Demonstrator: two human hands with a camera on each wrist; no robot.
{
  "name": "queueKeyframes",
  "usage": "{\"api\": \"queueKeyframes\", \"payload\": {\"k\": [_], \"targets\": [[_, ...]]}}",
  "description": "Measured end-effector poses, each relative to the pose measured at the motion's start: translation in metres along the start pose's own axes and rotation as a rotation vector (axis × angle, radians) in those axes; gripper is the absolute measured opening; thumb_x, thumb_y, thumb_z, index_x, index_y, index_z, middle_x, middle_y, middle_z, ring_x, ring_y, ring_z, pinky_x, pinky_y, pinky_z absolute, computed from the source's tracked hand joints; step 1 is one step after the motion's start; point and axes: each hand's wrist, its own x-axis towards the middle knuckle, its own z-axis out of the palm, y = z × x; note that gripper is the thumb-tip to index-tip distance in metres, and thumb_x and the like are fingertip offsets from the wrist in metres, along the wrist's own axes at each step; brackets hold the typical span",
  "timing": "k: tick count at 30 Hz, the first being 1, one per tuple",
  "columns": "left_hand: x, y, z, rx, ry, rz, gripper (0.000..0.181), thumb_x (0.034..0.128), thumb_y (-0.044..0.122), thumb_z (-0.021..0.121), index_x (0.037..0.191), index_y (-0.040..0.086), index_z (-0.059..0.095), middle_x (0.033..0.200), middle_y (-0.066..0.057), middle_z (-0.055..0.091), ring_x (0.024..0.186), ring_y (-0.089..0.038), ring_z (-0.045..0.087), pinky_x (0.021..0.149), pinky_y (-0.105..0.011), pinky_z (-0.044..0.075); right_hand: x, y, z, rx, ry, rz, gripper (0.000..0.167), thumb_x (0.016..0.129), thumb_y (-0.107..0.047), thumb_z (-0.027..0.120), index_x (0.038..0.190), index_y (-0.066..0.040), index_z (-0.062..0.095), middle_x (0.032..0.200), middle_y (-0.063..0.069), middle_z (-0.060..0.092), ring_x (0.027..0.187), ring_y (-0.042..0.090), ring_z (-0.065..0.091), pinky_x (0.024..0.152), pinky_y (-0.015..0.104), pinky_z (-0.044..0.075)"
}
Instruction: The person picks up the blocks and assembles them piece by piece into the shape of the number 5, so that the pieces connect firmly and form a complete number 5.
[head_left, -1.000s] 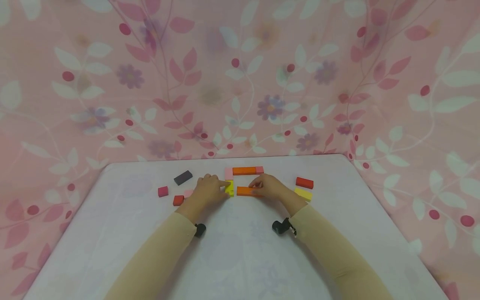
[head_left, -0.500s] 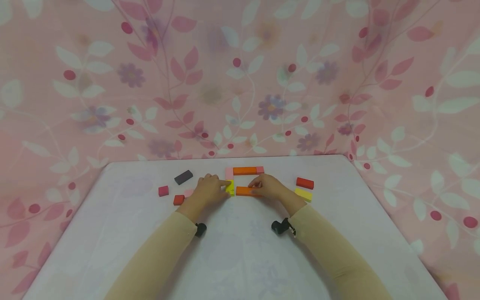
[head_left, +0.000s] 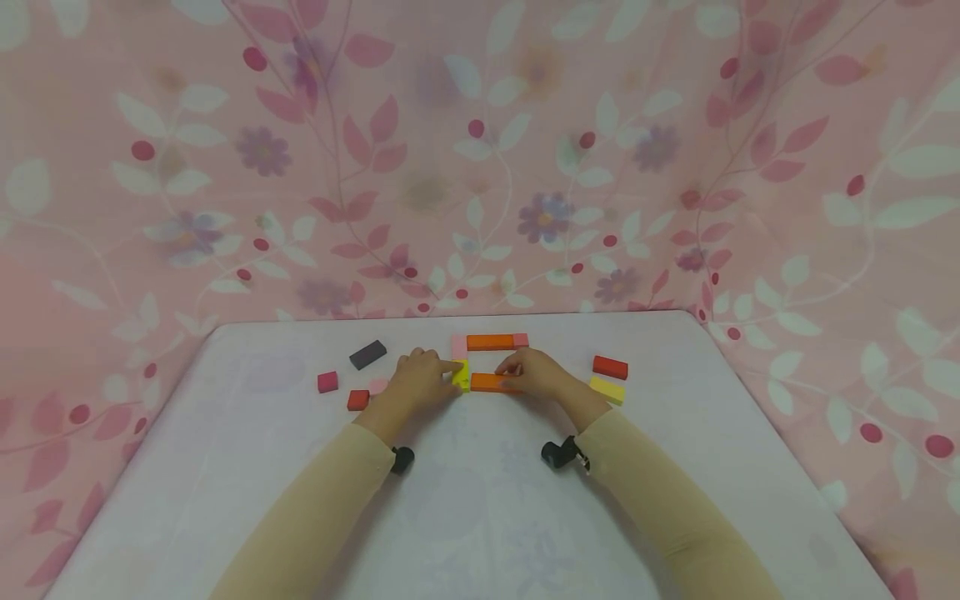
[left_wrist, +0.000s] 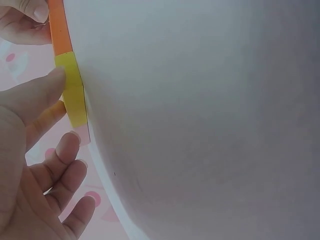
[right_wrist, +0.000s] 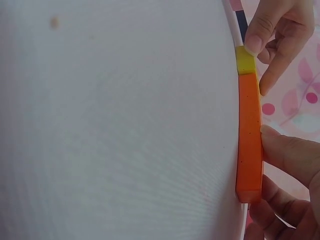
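Note:
In the head view my left hand (head_left: pixel 420 379) pinches a yellow building block (head_left: pixel 462 380) between thumb and index finger; its other fingers are loosely bent in the left wrist view. My right hand (head_left: pixel 536 373) holds a long orange block (right_wrist: pixel 250 135) lying flat, thumb on its far side and fingers near its right end. The orange block's left end meets the yellow block. Behind the yellow block sits a pink block (head_left: pixel 460 347), followed rightward by another orange block (head_left: pixel 490 342) and a small pink one (head_left: pixel 521 341), forming a partial frame.
Left of the hands lie a dark grey block (head_left: pixel 367 355), a crimson cube (head_left: pixel 327 382), a red block (head_left: pixel 358 401) and a partly hidden pink block (head_left: pixel 378 387). On the right are a red block (head_left: pixel 611 367) and a pale yellow block (head_left: pixel 607 390). The table (head_left: pixel 465 517) is white.
My right hand has slid the near orange block slightly left, closing the small gap to the yellow block. The left hand has kept its pinch in place.

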Motion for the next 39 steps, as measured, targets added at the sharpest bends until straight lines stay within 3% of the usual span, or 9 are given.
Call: {"api": "queueKeyframes", "payload": {"k": [16, 27, 35, 39], "targets": [[-0.0005, 0.0009, -0.0001, -0.003, -0.006, -0.008, 0.052, 0.0896, 0.046, 0.072, 0.139, 0.035, 0.061, 0.11, -0.005, 0.06, 0.102, -0.024, 0.047, 0.094, -0.043, 0.039, -0.0002, 0.0011, 0.0007, 0.015, -0.006, -0.021, 0.023, 0.092, -0.024, 0.075, 0.113, -0.016, 0.077, 0.102, -0.007, 0.07, 0.087, 0.018, 0.055, 0.078, 0.03, 0.048], [0.0012, -0.0046, -0.0001, -0.123, 0.009, -0.041, 0.052, 0.0908, 0.047, 0.071, 0.14, 0.036, 0.06, 0.1, -0.001, 0.058, 0.098, -0.023, 0.047, 0.087, -0.04, 0.041, -0.0031, -0.0007, -0.0006, 0.015, 0.014, -0.014, 0.023, 0.09, -0.024, 0.077, 0.112, -0.017, 0.076, 0.101, -0.002, 0.066, 0.088, 0.019, 0.055, 0.08, 0.032, 0.048], [0.0038, -0.0047, -0.0007, -0.132, 0.021, -0.041, 0.058, 0.0928, 0.047, 0.067, 0.147, 0.031, 0.053, 0.119, -0.009, 0.059, 0.107, -0.029, 0.046, 0.098, -0.047, 0.039, -0.0021, 0.0038, -0.0016, 0.014, 0.026, 0.008, 0.024, 0.089, -0.026, 0.078, 0.11, -0.015, 0.076, 0.099, 0.0, 0.064, 0.088, 0.019, 0.054, 0.081, 0.033, 0.048], [0.0061, -0.0044, 0.0003, -0.134, 0.017, -0.044, 0.059, 0.0928, 0.048, 0.067, 0.147, 0.031, 0.053, 0.119, -0.01, 0.058, 0.106, -0.029, 0.046, 0.096, -0.046, 0.039, -0.0025, 0.0053, -0.002, 0.015, 0.024, 0.007, 0.024, 0.088, -0.026, 0.078, 0.109, -0.014, 0.076, 0.098, 0.0, 0.064, 0.088, 0.019, 0.054, 0.081, 0.033, 0.048]]}}
